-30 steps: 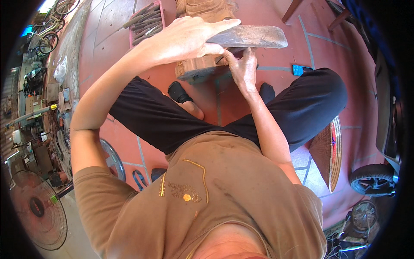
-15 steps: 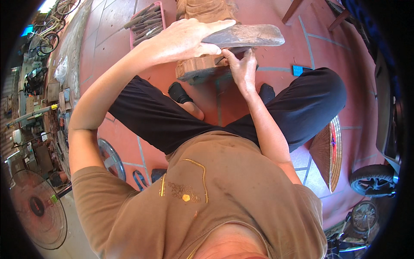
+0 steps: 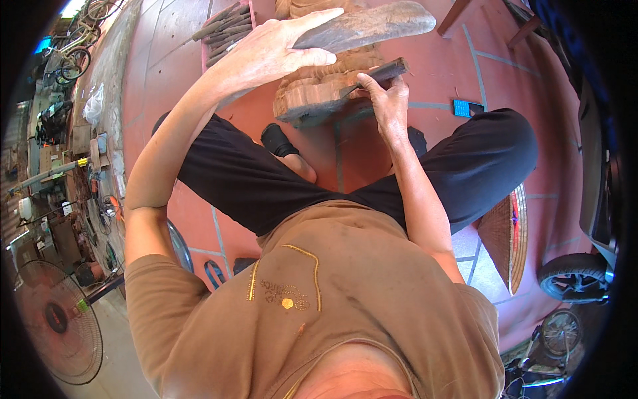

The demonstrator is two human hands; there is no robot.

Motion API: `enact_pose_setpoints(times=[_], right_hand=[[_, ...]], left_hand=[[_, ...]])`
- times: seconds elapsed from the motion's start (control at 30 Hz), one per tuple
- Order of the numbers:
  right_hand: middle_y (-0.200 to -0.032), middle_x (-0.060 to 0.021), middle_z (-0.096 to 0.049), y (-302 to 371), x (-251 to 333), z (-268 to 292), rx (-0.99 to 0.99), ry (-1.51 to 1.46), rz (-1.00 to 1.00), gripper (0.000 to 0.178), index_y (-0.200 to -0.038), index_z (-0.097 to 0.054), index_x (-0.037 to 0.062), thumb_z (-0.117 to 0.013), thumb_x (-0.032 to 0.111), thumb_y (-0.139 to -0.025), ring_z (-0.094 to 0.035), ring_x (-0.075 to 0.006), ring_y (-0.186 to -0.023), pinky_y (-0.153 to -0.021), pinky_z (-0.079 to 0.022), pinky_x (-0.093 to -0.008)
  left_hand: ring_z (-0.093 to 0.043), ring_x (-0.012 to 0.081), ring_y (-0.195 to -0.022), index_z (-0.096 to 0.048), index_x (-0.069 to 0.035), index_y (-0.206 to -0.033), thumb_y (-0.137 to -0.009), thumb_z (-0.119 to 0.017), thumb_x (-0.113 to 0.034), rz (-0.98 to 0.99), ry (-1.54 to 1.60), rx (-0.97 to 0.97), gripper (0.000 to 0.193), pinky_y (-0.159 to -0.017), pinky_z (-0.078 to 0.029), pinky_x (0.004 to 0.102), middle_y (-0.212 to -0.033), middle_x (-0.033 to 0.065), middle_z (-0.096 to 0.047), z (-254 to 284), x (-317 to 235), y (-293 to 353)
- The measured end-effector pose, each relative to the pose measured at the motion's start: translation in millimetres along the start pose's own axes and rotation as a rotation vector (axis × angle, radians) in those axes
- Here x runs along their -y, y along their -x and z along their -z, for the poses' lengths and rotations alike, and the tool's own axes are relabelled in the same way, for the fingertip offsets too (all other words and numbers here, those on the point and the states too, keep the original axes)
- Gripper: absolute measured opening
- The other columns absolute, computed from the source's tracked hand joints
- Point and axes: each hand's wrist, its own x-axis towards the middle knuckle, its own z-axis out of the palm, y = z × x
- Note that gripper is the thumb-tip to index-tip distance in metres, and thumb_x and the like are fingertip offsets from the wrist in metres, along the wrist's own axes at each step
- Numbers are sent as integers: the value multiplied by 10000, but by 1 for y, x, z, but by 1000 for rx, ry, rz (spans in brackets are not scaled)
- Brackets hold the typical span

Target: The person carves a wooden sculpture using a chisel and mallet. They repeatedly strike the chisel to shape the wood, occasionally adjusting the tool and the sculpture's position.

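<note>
My left hand (image 3: 279,50) grips a worn wooden mallet (image 3: 382,28), a flat bat-like piece raised above the carving and apart from the chisel. Below it, my right hand (image 3: 388,103) is closed round a chisel (image 3: 389,70) with a dark handle. The chisel slants down to the left, its tip at the edge of the brown wood carving (image 3: 309,100). That carving lies on the floor before my feet, with carved folds on top and a dark lower edge. Mallet and left hand hide part of it.
A pink tray (image 3: 253,16) holding several chisels (image 3: 229,33) lies at the far left. A blue-keyed phone-like device (image 3: 463,108) rests on the tiles beyond my right knee. A conical hat (image 3: 506,239) leans at right; wooden legs (image 3: 457,16) stand far right. A fan (image 3: 60,322) is at left.
The mallet has risen away from the chisel and tilted, its far end higher. The chisel's handle, largely covered before, now shows above my right hand. My left arm has shifted slightly right.
</note>
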Motion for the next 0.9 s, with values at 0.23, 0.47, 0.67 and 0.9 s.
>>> enact_pose_setpoints(times=[0.23, 0.47, 0.67, 0.9], right_hand=[[-890, -115, -708, 6, -11, 0, -4, 159, 113, 249, -1033, -624, -49, -774, 86, -887, -695, -169, -758, -709, -580, -308], [-848, -98, -726, 11, 0, -2, -43, 213, 132, 234, -991, -656, -20, -797, 121, -868, -672, -135, -736, -719, -547, -314], [-852, -98, -729, 8, -9, -2, -50, 242, 192, 265, -989, -657, -25, -812, 147, -860, -670, -136, -750, -723, -546, -315], [-834, -108, -733, 6, -15, -2, -55, 356, 239, 299, -966, -670, -16, -834, 201, -840, -681, -160, -748, -708, -551, -330]], left_hand=[[-706, 337, -901, -470, -220, -1523, -912, -708, -422, -103, 29, -38, 687, -875, -530, 442, -1056, 237, -714, -6, -2, 1], [-683, 388, -1110, -382, -67, -1542, -940, -696, -380, -77, 135, 78, 748, -951, -503, 413, -1203, 286, -672, 17, -27, -2], [-687, 371, -1111, -385, -64, -1540, -939, -698, -378, 12, 182, 129, 747, -954, -503, 402, -1213, 283, -669, 32, -53, -3], [-671, 371, -1144, -378, -66, -1544, -931, -700, -385, -34, 197, 109, 762, -979, -495, 406, -1260, 269, -656, 28, -56, -5]])
